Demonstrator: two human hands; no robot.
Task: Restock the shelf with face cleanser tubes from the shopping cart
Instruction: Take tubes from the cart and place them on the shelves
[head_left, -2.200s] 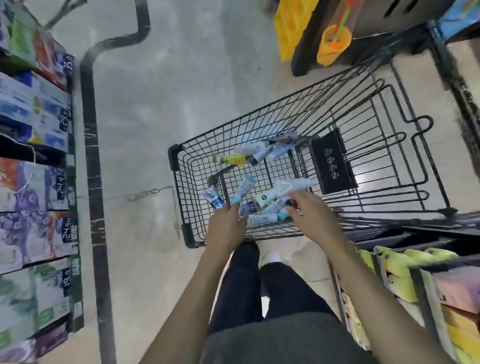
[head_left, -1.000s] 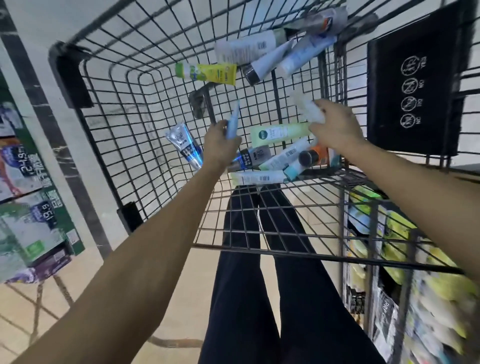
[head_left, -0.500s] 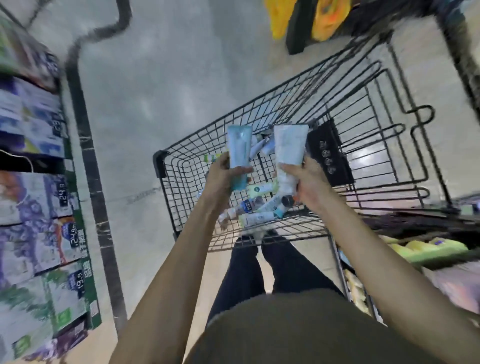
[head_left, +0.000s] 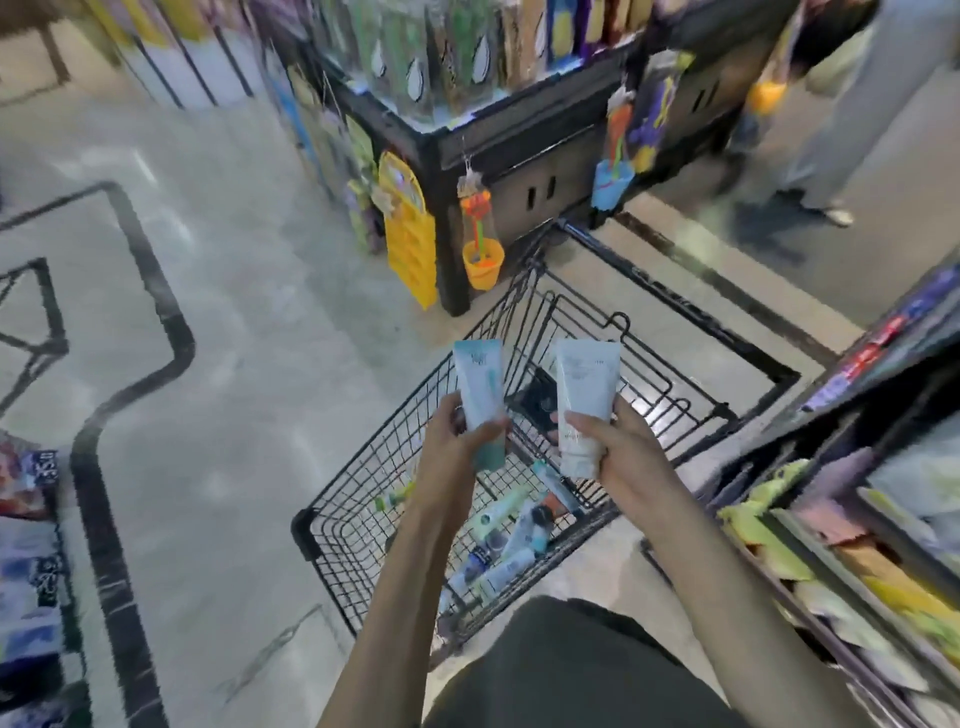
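My left hand (head_left: 457, 441): fingers curled around a blue tube (head_left: 480, 395), held up over the cart (head_left: 363, 519).
My right hand (head_left: 618, 447): fingers wrapped around a white tube (head_left: 584, 395), standing up beside the blue one.
Cart: more tubes (head_left: 506, 540) lie inside.

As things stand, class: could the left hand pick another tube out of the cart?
Probably not yet: the left hand already grips a blue tube above the cart, though nothing covers the loose tubes.
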